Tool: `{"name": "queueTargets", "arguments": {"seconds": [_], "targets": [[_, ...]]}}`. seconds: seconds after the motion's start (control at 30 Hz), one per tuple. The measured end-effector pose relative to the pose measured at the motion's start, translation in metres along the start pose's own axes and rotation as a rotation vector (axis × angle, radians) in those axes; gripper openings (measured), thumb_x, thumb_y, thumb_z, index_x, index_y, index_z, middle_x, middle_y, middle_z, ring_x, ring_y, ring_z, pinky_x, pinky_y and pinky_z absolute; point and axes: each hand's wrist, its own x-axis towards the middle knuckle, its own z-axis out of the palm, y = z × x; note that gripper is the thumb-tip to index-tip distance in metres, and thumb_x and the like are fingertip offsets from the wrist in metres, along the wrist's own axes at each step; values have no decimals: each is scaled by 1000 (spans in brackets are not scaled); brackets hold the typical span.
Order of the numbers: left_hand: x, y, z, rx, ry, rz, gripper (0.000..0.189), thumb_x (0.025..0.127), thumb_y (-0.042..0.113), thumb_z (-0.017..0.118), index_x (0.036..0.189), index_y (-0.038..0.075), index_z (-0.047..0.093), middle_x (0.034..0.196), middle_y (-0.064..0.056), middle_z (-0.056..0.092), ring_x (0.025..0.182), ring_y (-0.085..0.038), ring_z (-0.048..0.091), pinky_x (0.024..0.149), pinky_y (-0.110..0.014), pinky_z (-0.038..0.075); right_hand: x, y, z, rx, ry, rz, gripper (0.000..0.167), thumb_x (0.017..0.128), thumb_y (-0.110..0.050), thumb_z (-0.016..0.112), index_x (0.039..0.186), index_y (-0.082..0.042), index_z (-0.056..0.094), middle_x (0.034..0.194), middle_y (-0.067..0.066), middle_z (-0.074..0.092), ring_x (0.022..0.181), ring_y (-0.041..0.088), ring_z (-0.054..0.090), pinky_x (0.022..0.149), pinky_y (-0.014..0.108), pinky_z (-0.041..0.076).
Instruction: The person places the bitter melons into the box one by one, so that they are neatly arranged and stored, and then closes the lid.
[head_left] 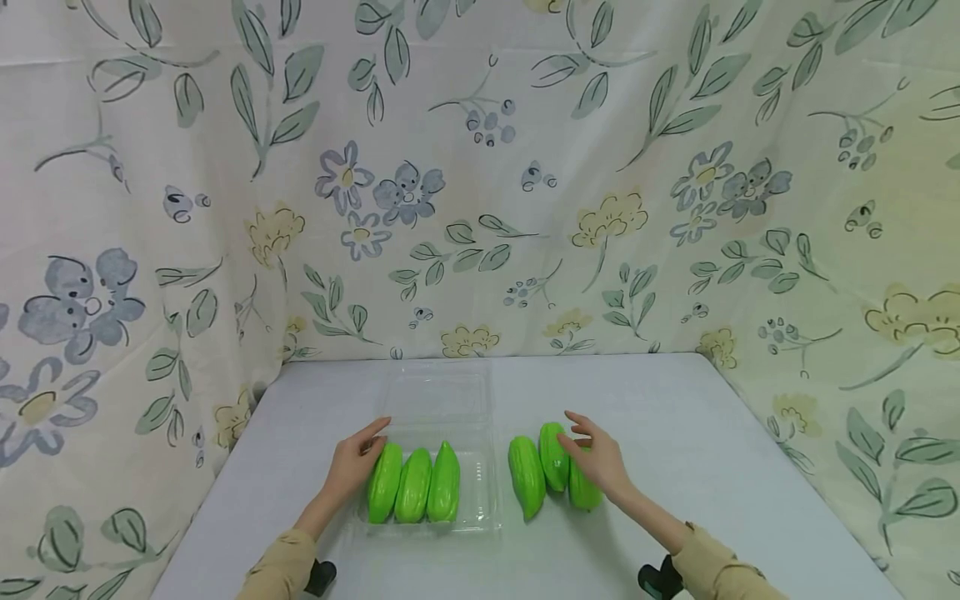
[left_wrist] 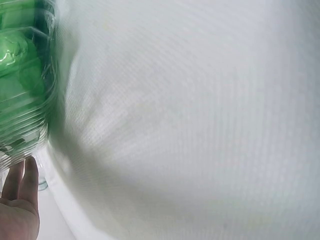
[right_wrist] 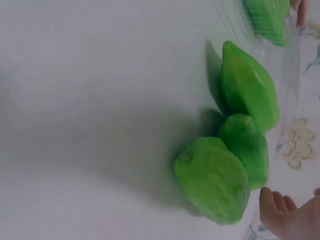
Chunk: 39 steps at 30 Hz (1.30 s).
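A clear plastic clamshell box [head_left: 480, 492] lies with its lid folded back. Inside it, side by side, are three long, glossy green ridged fruits [head_left: 413, 486]. My left hand [head_left: 352, 462] is at the box's left side, and in the left wrist view its straight fingers [left_wrist: 30, 177] reach the ribbed plastic wall. To the right of the box three more green fruits lie close together: a left one [head_left: 527, 477], a middle one [head_left: 553, 457] and a right one [head_left: 583, 487]. Over the right one is my right hand [head_left: 600, 458], fingers loosely extended and holding nothing; it partly hides that fruit.
The box's transparent lid [head_left: 435, 392] lies flat toward the back of the white table [head_left: 637, 400]. A floral curtain [head_left: 480, 183] hangs behind the table and along both sides.
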Motion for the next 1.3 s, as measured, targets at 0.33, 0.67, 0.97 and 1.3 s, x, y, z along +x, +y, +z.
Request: {"name": "queueTargets", "arguments": {"seconds": [0.33,0.67,0.97,1.3], "targets": [[0,-3,0,-10,-4,-6,38,94,8,57,132,9,57,138,-14,53,94,-18,64,70,-20,48,9,17,-17,-50,-5,21,50,93,-25,60,137,-3,48,125,32,56,105,44,61,81,46,54],[-1,-2,0,-1,-6,-14,37,95,9,57,132,9,57,138,-13,53,106,-26,65,79,-29,52,17,33,-23,-70,-19,90,54,94,-28,58,139,-2,44,128,35,51,110,47,57,80,46,54],[0,-3,2,-9,-6,-12,38,95,9,56,133,10,56,139,-14,52,109,-30,64,89,-43,52,17,39,-19,-94,-110,116,52,94,-26,58,137,0,45,129,35,50,118,48,51,85,51,50],[0,-2,1,-9,3,-16,38,95,9,57,132,10,56,139,-14,52,108,-30,64,84,-37,53,13,37,-17,-59,-178,145,50,94,-23,57,137,1,46,129,37,48,117,50,50,79,45,53]]}}
